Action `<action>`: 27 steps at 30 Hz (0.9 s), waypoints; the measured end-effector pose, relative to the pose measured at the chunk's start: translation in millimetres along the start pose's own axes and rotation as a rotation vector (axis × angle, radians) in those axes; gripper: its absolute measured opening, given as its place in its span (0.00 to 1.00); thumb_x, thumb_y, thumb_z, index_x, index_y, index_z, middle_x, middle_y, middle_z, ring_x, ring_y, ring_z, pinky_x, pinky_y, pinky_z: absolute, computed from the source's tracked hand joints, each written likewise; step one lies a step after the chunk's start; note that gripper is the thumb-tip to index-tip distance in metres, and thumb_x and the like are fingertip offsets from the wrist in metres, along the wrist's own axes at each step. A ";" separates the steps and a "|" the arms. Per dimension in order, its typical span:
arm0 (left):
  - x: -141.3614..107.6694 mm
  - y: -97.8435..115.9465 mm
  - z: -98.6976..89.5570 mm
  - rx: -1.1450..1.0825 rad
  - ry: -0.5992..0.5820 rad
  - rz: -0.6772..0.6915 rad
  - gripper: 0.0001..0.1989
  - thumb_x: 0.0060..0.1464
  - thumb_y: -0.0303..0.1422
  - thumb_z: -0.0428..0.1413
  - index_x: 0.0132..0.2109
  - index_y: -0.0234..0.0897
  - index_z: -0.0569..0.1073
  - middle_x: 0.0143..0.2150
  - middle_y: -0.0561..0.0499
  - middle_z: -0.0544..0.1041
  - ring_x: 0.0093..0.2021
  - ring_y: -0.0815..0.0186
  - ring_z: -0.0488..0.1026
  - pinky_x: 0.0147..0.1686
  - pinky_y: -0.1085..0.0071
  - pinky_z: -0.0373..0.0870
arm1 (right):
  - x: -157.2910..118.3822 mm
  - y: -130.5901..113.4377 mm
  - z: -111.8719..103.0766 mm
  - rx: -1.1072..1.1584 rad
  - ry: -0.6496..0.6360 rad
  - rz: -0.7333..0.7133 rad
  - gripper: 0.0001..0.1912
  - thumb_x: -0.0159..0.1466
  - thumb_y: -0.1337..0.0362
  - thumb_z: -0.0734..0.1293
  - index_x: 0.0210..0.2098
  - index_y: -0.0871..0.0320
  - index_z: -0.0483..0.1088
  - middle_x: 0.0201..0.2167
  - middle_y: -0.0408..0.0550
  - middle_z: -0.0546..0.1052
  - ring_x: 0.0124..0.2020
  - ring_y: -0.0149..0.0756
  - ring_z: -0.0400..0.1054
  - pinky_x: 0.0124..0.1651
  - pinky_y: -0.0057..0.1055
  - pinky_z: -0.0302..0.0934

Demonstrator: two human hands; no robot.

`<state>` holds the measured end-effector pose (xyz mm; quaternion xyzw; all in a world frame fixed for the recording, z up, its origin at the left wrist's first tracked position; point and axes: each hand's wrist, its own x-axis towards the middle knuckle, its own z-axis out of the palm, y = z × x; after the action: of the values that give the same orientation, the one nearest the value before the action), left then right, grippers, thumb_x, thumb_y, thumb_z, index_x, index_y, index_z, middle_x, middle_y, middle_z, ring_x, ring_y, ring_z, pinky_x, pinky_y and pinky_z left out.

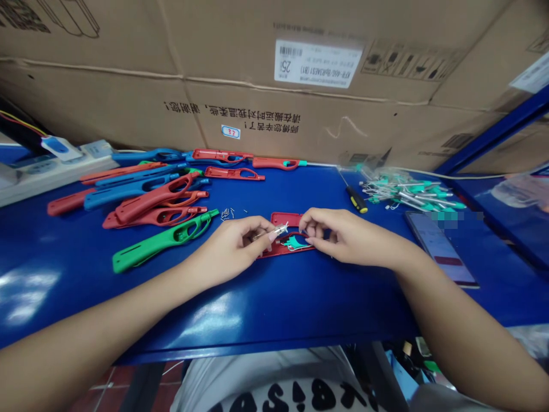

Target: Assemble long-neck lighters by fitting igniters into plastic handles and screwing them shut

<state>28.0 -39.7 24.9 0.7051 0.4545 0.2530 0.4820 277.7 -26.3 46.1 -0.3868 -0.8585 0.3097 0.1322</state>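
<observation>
My left hand (pixel 246 243) pinches a small see-through cylinder with a pale metal tip (pixel 281 229), seemingly a lighter's fuel tank, held just over a red lighter shell half (pixel 274 249). This half lies open side up on the blue table, and a teal trigger piece (pixel 295 243) sits in it. My right hand (pixel 332 234) is closed at the shell's right end, fingers curled by the teal piece; what they grip is hidden. Behind both hands lies another red shell piece (pixel 285 219). Small screws (pixel 227 214) are scattered left of it.
Red and blue lighter shells (pixel 150 197) and a green one (pixel 163 240) lie left. Beyond the right hand are a screwdriver (pixel 355 197), a pile of teal-and-metal lighter inserts (pixel 412 191) and a phone (pixel 441 246). A power strip (pixel 55 171) stands far left; a cardboard box (pixel 240 68) walls the back.
</observation>
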 end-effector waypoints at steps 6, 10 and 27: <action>-0.4 -1.1 0.7 0.036 0.002 0.023 0.13 0.63 0.41 0.54 0.43 0.35 0.75 0.33 0.52 0.76 0.30 0.67 0.69 0.31 0.71 0.65 | 1.5 1.5 0.4 -0.023 -0.016 -0.038 0.05 0.64 0.72 0.64 0.38 0.59 0.71 0.34 0.46 0.75 0.32 0.30 0.67 0.34 0.27 0.60; -1.0 -0.3 -0.9 0.082 0.028 0.062 0.13 0.65 0.41 0.50 0.43 0.36 0.73 0.29 0.55 0.71 0.27 0.68 0.65 0.30 0.71 0.61 | -6.6 3.7 -17.4 -0.049 0.013 0.025 0.10 0.64 0.69 0.65 0.46 0.58 0.72 0.40 0.48 0.77 0.31 0.31 0.67 0.34 0.29 0.62; -1.8 -3.3 0.0 0.201 -0.002 0.114 0.15 0.70 0.42 0.43 0.43 0.39 0.69 0.39 0.53 0.73 0.40 0.63 0.70 0.43 0.67 0.63 | -10.5 12.5 -25.7 -0.251 -0.182 0.085 0.08 0.63 0.72 0.65 0.31 0.59 0.76 0.33 0.48 0.78 0.33 0.35 0.70 0.36 0.30 0.60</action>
<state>25.8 -40.8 22.0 0.7748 0.4364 0.2324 0.3940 304.0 -16.7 58.1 -0.4066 -0.8817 0.2391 -0.0090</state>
